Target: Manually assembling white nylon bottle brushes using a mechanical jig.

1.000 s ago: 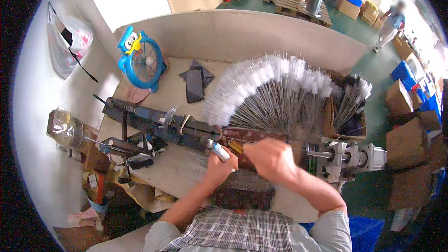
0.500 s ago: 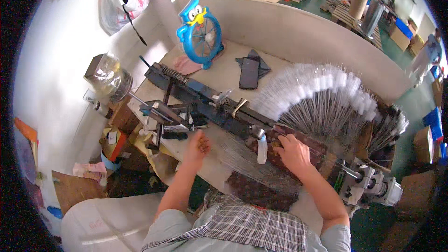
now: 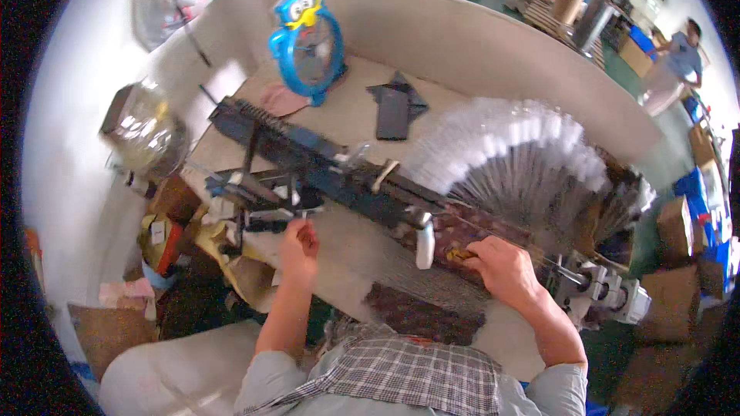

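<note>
Leftmost, a plastic bag (image 3: 158,11) hangs against the wall (image 3: 77,69), presumably to keep it off the table (image 3: 358,77). Beside the black frame (image 3: 243,186), the left hand (image 3: 301,250) has its fingers curled in; blur hides whether they grip anything. Beyond it a blue fan (image 3: 312,52) faces the person, likely for air. The dark bar (image 3: 320,166) runs slantwise across the table, and a phone (image 3: 392,117) lies flat behind it, probably out of the hands' way. At the bar's right end a white handle (image 3: 425,246) sticks out toward the person, easy to reach, with neither hand on it. Just right of that, the yellow piece (image 3: 460,254) sits at the fingertips of the right hand (image 3: 501,266). Those fingers are drawn together; I cannot tell whether they pinch it or only touch it. Wires (image 3: 512,154) spread out behind, white ends outward, which seems to leave the bare ends nearest the hand. As for writing, the bag bears reddish marks and a white tag (image 3: 158,229) shows below, both too blurred to read.
</note>
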A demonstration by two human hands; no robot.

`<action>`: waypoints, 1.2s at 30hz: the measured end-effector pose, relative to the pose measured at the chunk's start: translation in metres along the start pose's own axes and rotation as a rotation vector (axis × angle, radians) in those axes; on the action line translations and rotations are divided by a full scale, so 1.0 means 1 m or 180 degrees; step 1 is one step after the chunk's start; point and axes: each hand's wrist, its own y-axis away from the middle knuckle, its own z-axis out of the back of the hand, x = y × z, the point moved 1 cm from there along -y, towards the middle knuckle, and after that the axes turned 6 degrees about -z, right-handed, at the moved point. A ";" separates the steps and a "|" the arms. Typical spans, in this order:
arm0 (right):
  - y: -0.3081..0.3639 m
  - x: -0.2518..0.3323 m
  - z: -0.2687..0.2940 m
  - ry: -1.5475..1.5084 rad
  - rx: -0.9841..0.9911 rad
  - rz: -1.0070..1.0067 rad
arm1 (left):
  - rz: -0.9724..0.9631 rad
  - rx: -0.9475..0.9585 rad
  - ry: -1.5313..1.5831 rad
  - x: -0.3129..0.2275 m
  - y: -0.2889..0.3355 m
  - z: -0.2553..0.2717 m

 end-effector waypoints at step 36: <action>-0.043 -0.012 0.009 -0.0677 -0.0139 -0.0518 | 0.0523 0.2072 -0.1272 0.078 0.143 -0.156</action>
